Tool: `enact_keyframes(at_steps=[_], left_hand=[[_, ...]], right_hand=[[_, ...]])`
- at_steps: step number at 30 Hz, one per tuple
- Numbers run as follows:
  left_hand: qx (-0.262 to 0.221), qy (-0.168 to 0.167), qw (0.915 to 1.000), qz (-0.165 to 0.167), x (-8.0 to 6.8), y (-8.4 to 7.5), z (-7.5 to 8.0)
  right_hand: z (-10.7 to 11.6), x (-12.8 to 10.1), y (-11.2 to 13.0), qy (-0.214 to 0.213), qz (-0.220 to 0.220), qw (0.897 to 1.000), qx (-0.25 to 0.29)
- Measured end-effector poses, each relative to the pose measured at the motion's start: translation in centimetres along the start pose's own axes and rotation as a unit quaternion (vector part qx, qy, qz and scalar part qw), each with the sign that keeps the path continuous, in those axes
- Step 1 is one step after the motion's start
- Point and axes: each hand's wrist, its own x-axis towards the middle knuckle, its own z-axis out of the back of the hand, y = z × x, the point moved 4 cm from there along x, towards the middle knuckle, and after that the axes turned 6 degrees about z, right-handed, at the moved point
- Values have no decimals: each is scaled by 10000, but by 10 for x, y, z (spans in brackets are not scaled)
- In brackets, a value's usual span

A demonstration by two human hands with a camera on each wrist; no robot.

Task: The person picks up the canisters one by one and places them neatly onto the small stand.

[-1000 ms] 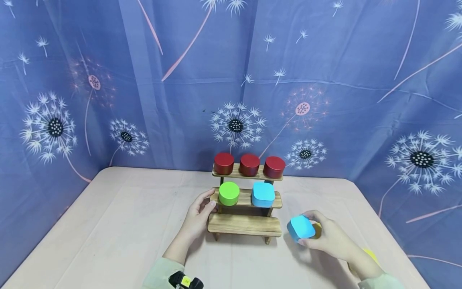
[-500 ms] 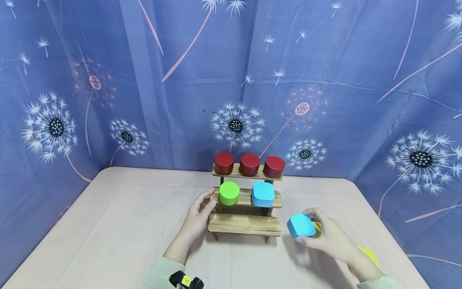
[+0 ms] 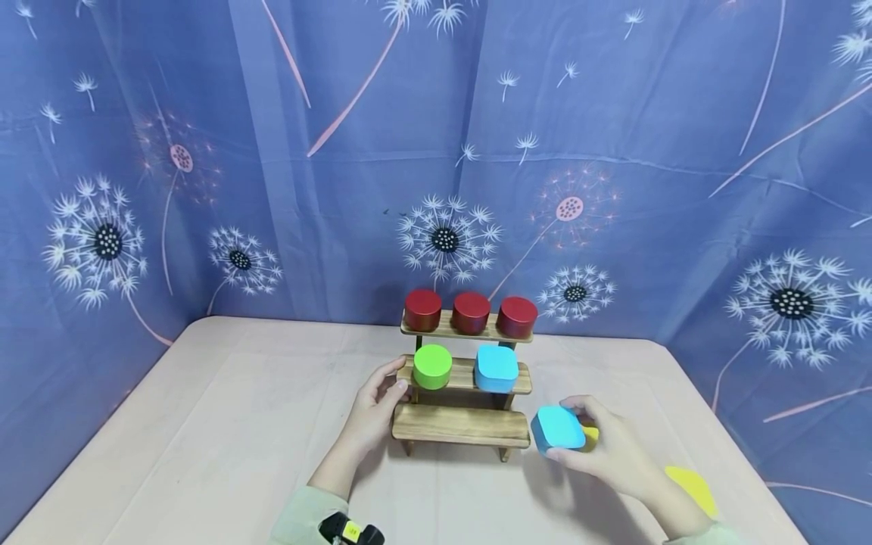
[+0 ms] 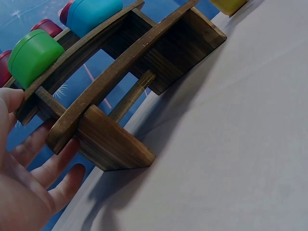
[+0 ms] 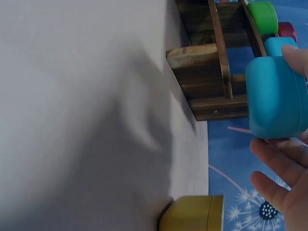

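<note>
My right hand (image 3: 606, 446) pinches a blue rounded-square tin (image 3: 559, 429) between thumb and fingers, held above the table to the right of a three-tier wooden display stand (image 3: 462, 424). In the right wrist view that blue tin (image 5: 274, 98) hangs off the table in the grip. My left hand (image 3: 375, 405) grips the left end of the stand's middle board, its thumb in front. On that board sit a green round tin (image 3: 432, 366) and another blue tin (image 3: 496, 369), with a gap between them. Three red round tins (image 3: 471, 312) line the top board; the bottom board is bare.
A yellow tin (image 3: 691, 488) stands by my right forearm. Another yellow tin (image 3: 590, 435) is partly hidden behind my right hand. A blue dandelion-print curtain (image 3: 327, 227) hangs behind the pale tabletop (image 3: 225, 424).
My right hand has moved slightly left toward the stand with the blue tin, and more of the yellow tin by the forearm shows. The left hand has stayed in place.
</note>
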Motion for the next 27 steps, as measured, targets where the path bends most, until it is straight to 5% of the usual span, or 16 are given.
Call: enact_keyframes(at_steps=[5,20,27], left_hand=[[18,-6,10000,-7,1,2,0],[-13,-26,10000,-13,1,2,0],[-16,-19,10000,-42,2,3,1]], right_hand=[[-5,2,6,-6,-49,9998,189],[-21,15,31,-126,689,9965,448],[-29,17,38,-25,594,9972,451]])
